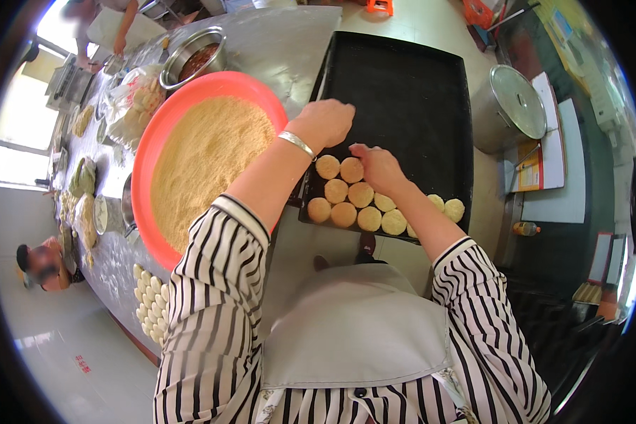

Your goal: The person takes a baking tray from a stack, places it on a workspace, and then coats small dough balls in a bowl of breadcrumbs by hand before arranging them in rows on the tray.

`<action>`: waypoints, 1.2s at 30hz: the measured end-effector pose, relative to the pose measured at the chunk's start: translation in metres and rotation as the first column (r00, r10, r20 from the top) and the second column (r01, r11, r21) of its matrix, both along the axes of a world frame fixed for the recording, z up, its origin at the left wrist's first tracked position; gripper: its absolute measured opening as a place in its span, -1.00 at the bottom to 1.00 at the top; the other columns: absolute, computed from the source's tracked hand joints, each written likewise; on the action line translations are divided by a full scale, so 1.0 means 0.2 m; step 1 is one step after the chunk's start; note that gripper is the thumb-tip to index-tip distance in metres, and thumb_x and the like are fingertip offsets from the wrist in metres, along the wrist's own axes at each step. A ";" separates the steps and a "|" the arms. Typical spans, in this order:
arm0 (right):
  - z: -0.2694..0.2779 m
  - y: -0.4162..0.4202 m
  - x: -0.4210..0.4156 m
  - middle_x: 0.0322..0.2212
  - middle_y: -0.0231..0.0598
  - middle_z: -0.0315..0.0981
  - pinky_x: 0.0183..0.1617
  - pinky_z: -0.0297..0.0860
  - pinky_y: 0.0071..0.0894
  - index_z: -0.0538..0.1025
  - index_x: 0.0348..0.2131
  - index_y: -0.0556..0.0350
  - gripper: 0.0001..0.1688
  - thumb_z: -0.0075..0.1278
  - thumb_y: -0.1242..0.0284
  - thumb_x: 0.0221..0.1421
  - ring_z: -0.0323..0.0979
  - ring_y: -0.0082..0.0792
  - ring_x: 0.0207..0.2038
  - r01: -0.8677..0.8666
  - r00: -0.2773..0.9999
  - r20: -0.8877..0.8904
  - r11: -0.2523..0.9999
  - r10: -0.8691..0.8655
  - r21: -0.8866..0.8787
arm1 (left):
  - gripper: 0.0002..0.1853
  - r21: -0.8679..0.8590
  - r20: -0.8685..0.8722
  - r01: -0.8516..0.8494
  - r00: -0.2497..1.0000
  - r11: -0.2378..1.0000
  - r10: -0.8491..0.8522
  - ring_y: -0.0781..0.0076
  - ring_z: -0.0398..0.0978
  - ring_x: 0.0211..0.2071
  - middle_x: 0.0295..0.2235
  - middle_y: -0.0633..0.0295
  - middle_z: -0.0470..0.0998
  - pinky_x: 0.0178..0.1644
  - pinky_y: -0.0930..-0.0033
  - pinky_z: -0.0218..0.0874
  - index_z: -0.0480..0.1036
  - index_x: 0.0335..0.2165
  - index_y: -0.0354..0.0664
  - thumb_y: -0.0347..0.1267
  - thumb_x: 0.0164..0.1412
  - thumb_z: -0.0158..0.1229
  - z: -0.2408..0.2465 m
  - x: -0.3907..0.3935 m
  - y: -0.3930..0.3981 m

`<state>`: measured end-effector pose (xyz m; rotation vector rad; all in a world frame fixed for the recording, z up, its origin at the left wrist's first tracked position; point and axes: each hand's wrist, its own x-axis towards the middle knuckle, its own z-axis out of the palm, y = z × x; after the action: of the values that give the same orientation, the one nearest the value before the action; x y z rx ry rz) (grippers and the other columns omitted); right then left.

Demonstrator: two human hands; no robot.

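Observation:
My left hand [326,122], with a silver bangle at the wrist, hangs curled over the left edge of a black baking tray [403,100]. Its fingers point away from me, so whatever they may hold is hidden. My right hand [381,168] is low over the tray, its fingertips beside a round crumb-coated cake [352,170]; whether it grips anything does not show. Several more coated cakes [344,214] lie in rows along the near edge, some hidden under my right forearm. Left of the tray is a red plastic basin [143,196] of yellowish crumbs [212,153].
Behind the basin stands a steel bowl [220,45] with a reddish-brown filling. Pale dough pieces [151,305] sit on the metal worktable [119,281] at left. A large lidded pot [501,114] is right of the tray. Other people are across the table and at far left.

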<state>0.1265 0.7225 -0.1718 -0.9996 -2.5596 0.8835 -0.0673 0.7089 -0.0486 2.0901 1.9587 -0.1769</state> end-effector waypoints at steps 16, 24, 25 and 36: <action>0.32 -0.99 -0.10 -0.33 -0.24 0.61 -0.17 0.49 -0.45 0.55 -0.04 0.25 -0.71 -0.06 0.55 0.30 0.55 -0.48 -0.34 -0.289 0.956 -0.142 0.751 0.256 -0.593 | -0.78 -0.080 0.974 -0.889 0.027 0.452 0.227 0.65 0.53 -0.29 -0.21 0.37 0.67 -0.30 0.55 0.36 0.56 -0.03 -0.20 -0.42 0.41 0.14 0.34 -0.48 -2.32; 0.57 -1.72 -1.05 0.00 -0.06 0.59 0.19 0.41 -0.33 0.45 0.14 0.31 -0.60 -0.13 0.52 0.40 0.54 -0.32 0.08 -0.581 0.682 -0.205 0.350 0.702 -0.735 | -0.70 0.245 0.690 -0.966 0.119 -0.077 0.714 0.23 0.65 -0.09 -0.12 0.06 0.70 0.03 0.26 0.44 0.58 -0.03 -0.28 -0.41 0.34 0.09 -0.18 -1.31 -3.28; 0.54 -1.80 -1.16 0.04 -0.07 0.56 0.21 0.40 -0.33 0.43 0.17 0.33 -0.57 -0.14 0.52 0.41 0.51 -0.31 0.11 -0.619 0.663 -0.233 0.345 0.712 -0.706 | -0.68 0.304 0.627 -0.949 0.132 -0.085 0.767 0.15 0.65 -0.07 -0.09 0.02 0.69 0.05 0.22 0.44 0.58 -0.03 -0.26 -0.39 0.33 0.07 -0.21 -1.41 -3.34; 0.24 -2.43 -1.84 -0.07 0.03 0.59 0.04 0.47 -0.13 0.48 0.06 0.27 -0.42 0.12 0.31 0.10 0.57 -0.09 -0.03 -0.435 0.795 0.060 0.637 0.603 -0.637 | -0.44 -0.114 0.540 -0.993 -0.089 -0.032 0.837 0.23 0.66 -0.09 -0.13 0.05 0.71 0.06 0.27 0.45 0.59 0.02 -0.29 -0.25 0.04 0.36 -0.44 -1.90 -3.41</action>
<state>-0.2413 0.2372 -0.1230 -0.4807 -2.9257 1.9426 -0.4481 0.0265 -0.1368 0.1031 2.6252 0.9557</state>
